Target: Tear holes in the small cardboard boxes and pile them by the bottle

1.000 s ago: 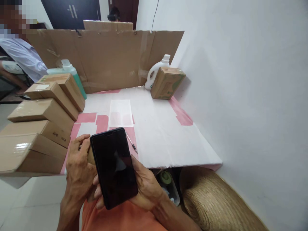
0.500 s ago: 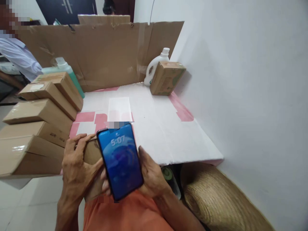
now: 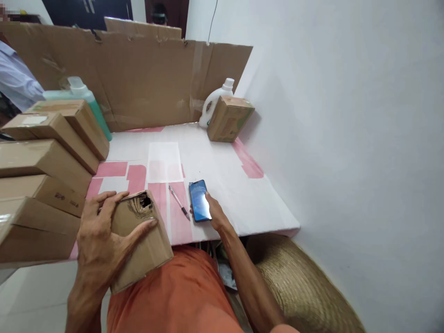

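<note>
Holding the box (image 3: pixel 145 249), hole (image 3: pixel 145 201) already made, in the left grip (image 3: pixel 100 238); the right grip (image 3: pixel 218 212) has the phone (image 3: pixel 199 201), not yet released.

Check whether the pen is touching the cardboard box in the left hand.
Apart: the head view shows bare tabletop between the pen and the cardboard box along its whole right side.

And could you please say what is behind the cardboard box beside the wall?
A white jug: its cap and handle show, but the box covers its lower right side.
</note>
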A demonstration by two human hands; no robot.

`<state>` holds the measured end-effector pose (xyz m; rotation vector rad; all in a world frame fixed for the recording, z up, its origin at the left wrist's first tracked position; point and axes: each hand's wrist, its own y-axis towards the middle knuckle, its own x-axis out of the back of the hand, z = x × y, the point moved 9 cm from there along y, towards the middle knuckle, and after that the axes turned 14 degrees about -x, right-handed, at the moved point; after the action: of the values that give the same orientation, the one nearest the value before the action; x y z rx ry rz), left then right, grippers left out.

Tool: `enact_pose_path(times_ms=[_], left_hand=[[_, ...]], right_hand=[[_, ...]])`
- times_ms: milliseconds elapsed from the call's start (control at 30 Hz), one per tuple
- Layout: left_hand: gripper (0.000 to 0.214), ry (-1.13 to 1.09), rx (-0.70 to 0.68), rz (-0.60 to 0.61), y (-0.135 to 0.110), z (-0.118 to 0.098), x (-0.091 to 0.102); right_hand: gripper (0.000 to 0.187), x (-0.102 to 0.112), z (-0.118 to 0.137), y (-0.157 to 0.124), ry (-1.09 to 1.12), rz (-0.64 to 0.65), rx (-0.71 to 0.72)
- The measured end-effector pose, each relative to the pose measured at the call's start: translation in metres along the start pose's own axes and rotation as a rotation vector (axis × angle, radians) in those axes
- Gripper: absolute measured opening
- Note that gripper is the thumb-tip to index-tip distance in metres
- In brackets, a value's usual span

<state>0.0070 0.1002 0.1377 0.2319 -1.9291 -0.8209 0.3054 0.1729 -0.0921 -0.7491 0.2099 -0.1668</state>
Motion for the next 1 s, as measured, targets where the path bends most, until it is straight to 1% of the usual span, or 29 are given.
enact_pose_path(times_ms=[100, 167, 233, 300, 400, 500, 533, 567, 667, 733, 833, 1000], left_hand=[[0.076, -0.007, 0.007, 0.009, 0.001, 0.001, -0.001], [0.075, -0.012, 0.006, 0.009, 0.001, 0.001, 0.0], [0.074, -0.015, -0.001, 0.001, 0.0, 0.0, 0.001], [0.073, -0.019, -0.005, -0.001, -0.001, 0.0, 0.001], [0.073, -0.016, 0.0, 0.003, -0.002, 0.001, 0.0], [0.074, -0.007, 0.002, 0.003, -0.003, 0.001, 0.001], [0.075, -0.007, -0.001, -0.001, -0.002, 0.0, 0.001], [0.075, -0.01, -0.004, -0.002, -0.002, 0.0, 0.001], [0.074, -0.014, -0.006, -0.008, -0.001, -0.002, 0.001], [0.073, -0.015, 0.003, -0.011, -0.002, -0.001, 0.002], [0.074, -0.022, 0.014, -0.006, -0.002, -0.001, 0.002], [0.074, -0.03, 0.031, -0.005, -0.003, 0.0, 0.003]], right_hand=[[0.062, 0.003, -0.002, 0.005, -0.096, -0.029, -0.006], [0.065, 0.008, 0.002, 0.006, -0.193, -0.074, 0.02], [0.061, 0.018, 0.011, 0.004, -0.313, -0.157, 0.08], [0.054, 0.028, 0.022, 0.0, -0.444, -0.267, 0.153], [0.045, 0.035, 0.031, -0.006, -0.635, -0.397, 0.217], [0.028, 0.031, 0.031, -0.01, -0.776, -0.494, 0.236], [0.028, 0.029, 0.031, -0.012, -0.811, -0.527, 0.241], [0.034, 0.026, 0.03, -0.013, -0.839, -0.556, 0.245], [0.063, 0.015, 0.029, -0.017, -0.919, -0.618, 0.252], [0.07, 0.009, 0.028, -0.019, -0.971, -0.642, 0.253], [0.063, 0.004, 0.028, -0.021, -1.022, -0.668, 0.252], [0.055, 0.002, 0.029, -0.023, -1.049, -0.705, 0.259]])
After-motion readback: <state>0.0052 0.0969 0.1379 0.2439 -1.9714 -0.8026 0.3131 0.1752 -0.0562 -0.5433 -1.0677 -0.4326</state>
